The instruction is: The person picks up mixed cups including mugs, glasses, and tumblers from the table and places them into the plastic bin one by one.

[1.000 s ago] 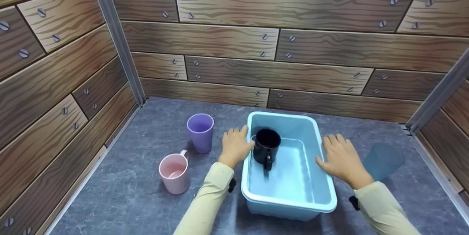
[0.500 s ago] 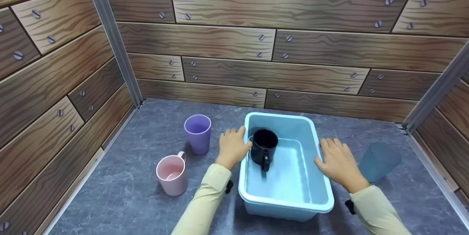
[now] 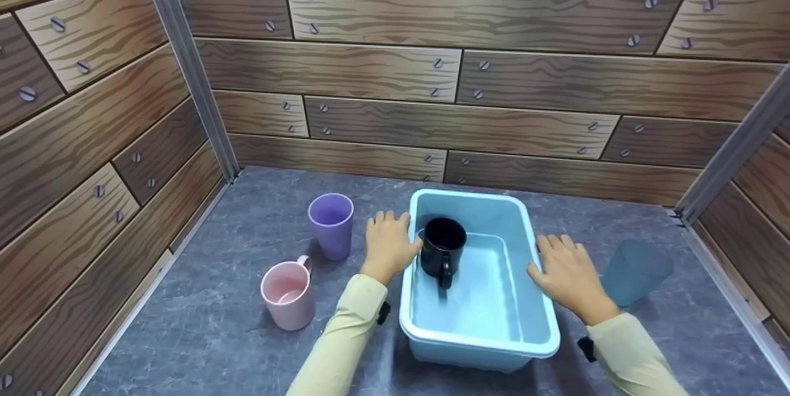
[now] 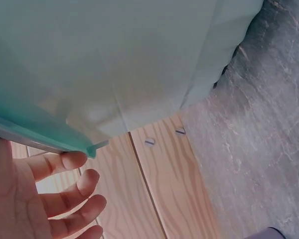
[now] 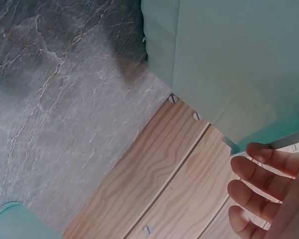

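A light blue plastic basin sits on the table with a black mug inside, near its left wall. My left hand holds the basin's left rim, thumb over the edge. In the left wrist view its index finger lies at the rim's underside, the other fingers loosely bent. On the right rim my right hand has the same hold; its fingers show below the rim in the right wrist view. Left of the basin stand a purple cup and a pink mug.
A translucent teal cup stands right of the basin, partly hidden by the right wrist. The grey marbled tabletop is bordered by wood-patterned walls at the back and both sides. Metal posts mark the corners.
The head view has shifted slightly, so everything sits a little further left in it. Both hands keep their places on the rim, and the basin and cups stay put.
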A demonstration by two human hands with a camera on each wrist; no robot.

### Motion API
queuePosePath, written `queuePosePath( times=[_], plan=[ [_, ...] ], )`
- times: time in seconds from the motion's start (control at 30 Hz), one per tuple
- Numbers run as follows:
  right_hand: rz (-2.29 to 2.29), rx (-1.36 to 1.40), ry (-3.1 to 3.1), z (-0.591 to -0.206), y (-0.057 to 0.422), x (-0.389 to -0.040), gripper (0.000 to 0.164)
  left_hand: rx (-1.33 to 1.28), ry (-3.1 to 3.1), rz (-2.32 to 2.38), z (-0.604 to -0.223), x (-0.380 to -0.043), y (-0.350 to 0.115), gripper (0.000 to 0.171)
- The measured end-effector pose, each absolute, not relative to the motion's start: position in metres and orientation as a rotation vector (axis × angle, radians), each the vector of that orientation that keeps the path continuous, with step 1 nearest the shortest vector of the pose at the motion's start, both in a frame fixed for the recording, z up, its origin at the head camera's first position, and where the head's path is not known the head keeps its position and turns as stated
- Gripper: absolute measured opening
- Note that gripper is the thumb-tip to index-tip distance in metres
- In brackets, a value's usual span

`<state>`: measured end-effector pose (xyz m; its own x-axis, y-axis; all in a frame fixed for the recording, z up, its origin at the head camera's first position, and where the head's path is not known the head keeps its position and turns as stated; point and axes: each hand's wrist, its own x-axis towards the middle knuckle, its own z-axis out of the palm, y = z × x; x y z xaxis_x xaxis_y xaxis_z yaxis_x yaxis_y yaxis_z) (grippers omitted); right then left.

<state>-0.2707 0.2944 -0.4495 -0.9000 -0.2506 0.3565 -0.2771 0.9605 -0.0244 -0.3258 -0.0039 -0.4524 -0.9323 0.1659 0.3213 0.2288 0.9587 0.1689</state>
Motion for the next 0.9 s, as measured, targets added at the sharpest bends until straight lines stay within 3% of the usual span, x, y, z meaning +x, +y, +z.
queuePosePath(
  times=[0.33, 0.9],
  plan=[
    [0.103, 0.376, -2.765, -0.449, 0.294, -0.270, 0.033, -0.296, -2.756, -0.184, -0.449, -0.325, -0.004, 0.051],
    [0.119, 0.352, -2.795, -0.448, 0.294, -0.270, 0.037, -0.313, -2.523, -0.403, -0.441, -0.310, -0.011, 0.058]
  ],
)
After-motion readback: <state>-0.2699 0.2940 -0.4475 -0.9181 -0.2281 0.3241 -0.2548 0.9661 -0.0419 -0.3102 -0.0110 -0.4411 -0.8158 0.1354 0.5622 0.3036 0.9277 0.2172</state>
